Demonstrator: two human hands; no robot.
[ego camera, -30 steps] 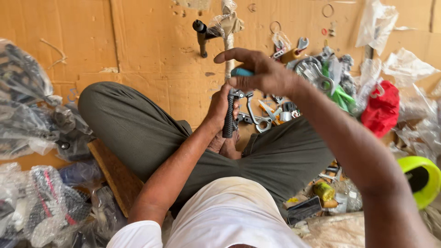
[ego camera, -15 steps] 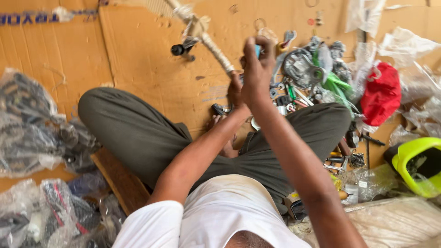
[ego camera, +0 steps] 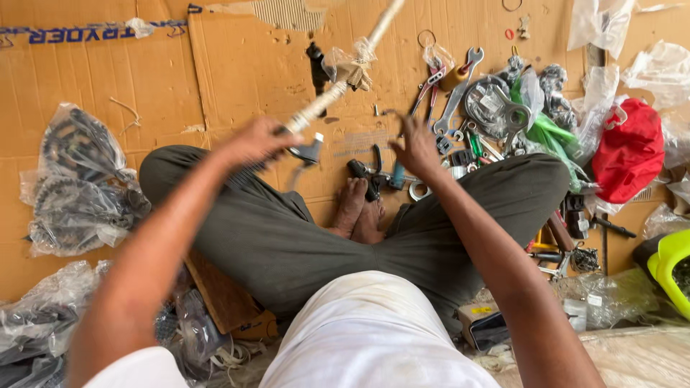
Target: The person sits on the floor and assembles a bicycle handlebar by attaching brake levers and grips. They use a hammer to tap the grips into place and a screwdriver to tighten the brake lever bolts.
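Fingers of the left hand [ego camera: 253, 144] are wrapped tight round the lower end of a pale rod [ego camera: 338, 85], which slants up and away to the right, out past the top of the view. A scrap of clear plastic [ego camera: 348, 61] and tan tape is bunched about the rod partway up, and a dark metal fitting [ego camera: 307, 151] hangs just beside the fist.

The right hand [ego camera: 417, 149] holds nothing; its fingers are spread loosely, tips pointing down toward the tools on the cardboard [ego camera: 108, 79] in front of the crossed legs. Just below it lie a black-handled tool [ego camera: 363, 172], a teal-handled one [ego camera: 397, 176] and a metal ring [ego camera: 419, 191], close by the bare feet [ego camera: 359, 212].

Further out to the right lies a scatter of gear: a spanner [ego camera: 460, 79], red-handled pliers [ego camera: 430, 82], a round metal part [ego camera: 489, 104], green strips [ego camera: 553, 136] and a red bag [ego camera: 631, 151]. A yellow-green tub [ego camera: 672, 266] sits at the far right edge. On the left, clear bags of dark chain-like parts [ego camera: 79, 187] rest on the cardboard, well apart from both hands, with more bagged parts [ego camera: 36, 330] near the person's left elbow.
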